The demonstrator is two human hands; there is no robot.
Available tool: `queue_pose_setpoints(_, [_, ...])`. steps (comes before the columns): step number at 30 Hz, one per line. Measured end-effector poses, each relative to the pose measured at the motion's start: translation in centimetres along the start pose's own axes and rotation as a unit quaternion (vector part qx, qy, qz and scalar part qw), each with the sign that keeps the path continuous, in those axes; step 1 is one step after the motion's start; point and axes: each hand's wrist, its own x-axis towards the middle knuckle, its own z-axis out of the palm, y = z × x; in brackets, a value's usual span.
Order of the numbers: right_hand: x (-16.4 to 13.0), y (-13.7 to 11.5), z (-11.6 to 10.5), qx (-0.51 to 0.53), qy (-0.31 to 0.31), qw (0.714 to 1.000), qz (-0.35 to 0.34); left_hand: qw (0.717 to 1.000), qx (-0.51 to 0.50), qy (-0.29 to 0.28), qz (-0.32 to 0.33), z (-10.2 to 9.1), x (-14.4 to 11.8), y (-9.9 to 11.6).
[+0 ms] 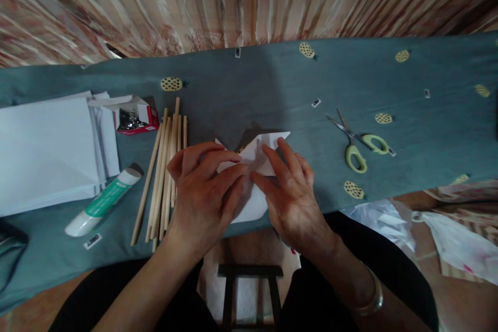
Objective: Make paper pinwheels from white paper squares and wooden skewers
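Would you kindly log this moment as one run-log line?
left hand: pressing folded white paper | right hand: pressing same paper | nearby: wooden sticks, scissors

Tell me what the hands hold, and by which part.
Both press one folded white paper flat on the cloth. The left hand pins its left flap, the right hand its right flap. Neither lifts it.
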Motion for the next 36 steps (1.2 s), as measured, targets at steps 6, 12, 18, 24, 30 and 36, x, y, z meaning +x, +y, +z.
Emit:
queue_pose_setpoints(6, [-0.2,0.3,-0.9,0.061,-0.047,0.996,0.039,1.0,-0.009,-0.022,0.0,1.0,-0.2,0.4])
queue_pose_setpoints(12, [-0.2,0.5,-1.8,0.106,-0.058,0.991,0.053,0.999,-0.006,-0.042,0.0,1.2,-0.4,0.6])
queue_pose_setpoints(18, [-0.3,1.0,-1.5,0.052,-0.004,0.998,0.025,0.999,-0.002,-0.044,0.01,1.2,-0.4,0.6])
queue_pose_setpoints(24, [-0.3,0.9,-0.9,0.01,0.001,1.0,0.021,0.998,0.0,-0.067,0.005,1.5,-0.4,0.7])
queue_pose_setpoints(30, [-0.3,0.5,-0.6,-0.02,0.009,1.0,-0.003,0.997,0.021,-0.071,0.023,1.9,-0.6,0.8])
queue_pose_setpoints(36, [0.1,0.2,-0.1,-0.041,0.005,0.999,-0.011,0.997,0.025,-0.066,0.019,2.3,-0.4,0.8])
